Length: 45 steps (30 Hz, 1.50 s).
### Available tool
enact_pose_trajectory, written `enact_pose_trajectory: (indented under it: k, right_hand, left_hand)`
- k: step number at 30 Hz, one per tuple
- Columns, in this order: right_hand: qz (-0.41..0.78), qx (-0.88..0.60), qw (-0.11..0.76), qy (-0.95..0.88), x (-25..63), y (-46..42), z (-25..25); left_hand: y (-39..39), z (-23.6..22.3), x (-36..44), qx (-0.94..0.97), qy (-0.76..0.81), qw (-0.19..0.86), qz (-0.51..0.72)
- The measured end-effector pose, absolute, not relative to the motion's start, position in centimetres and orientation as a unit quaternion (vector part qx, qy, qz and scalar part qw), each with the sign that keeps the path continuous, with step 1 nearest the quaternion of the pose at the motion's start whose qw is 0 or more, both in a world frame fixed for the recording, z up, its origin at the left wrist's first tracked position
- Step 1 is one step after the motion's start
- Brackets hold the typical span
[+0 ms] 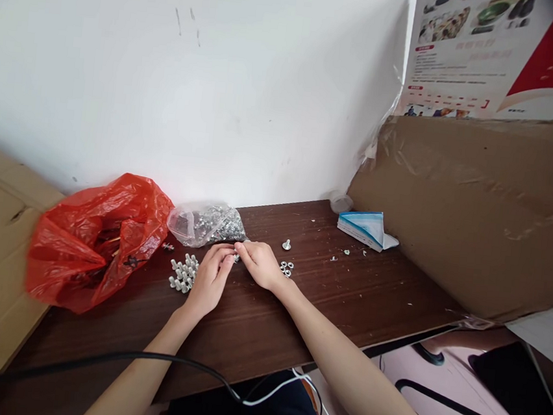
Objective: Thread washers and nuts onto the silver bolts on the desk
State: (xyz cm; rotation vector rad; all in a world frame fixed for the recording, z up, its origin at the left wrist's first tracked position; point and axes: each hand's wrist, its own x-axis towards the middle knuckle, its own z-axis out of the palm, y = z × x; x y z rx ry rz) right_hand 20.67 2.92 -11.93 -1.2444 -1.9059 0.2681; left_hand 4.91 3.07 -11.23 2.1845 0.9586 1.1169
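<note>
My left hand (pixel 211 276) and my right hand (pixel 261 263) meet at the middle of a dark wooden table (pixel 255 323), fingertips pinched together on a small metal piece (pixel 237 257) that I cannot make out. Left of my left hand stands a cluster of upright silver bolts (pixel 183 273). Right of my right hand lie a few loose nuts (pixel 287 268), and a single bolt (pixel 287 244) stands a little farther back. Just behind the hands lies a clear plastic bag of silver hardware (pixel 209 224).
A crumpled red plastic bag (pixel 95 239) sits at the table's left. A blue and white packet (pixel 367 228) lies at the back right. Cardboard sheets (pixel 482 208) lean on the right and left. A black cable (pixel 95 360) crosses the near table edge.
</note>
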Motion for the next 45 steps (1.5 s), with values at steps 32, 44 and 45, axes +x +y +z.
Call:
enact_pose_trajectory:
  k: [32, 44, 45]
  right_hand:
    - [0.103, -0.51, 0.418, -0.745, 20.64, 2.82, -11.63]
    - [0.121, -0.498, 0.438, -0.739, 20.65, 2.86, -11.78]
    - [0.123, -0.496, 0.439, -0.739, 20.64, 2.87, -11.81]
  left_hand:
    - [3.16, -11.17, 4.56, 0.82, 0.341, 0.151, 0.435]
    - [3.29, -11.56, 4.72, 0.842, 0.338, 0.121, 0.402]
    - [3.28, -11.6, 4.71, 0.841, 0.34, 0.122, 0.403]
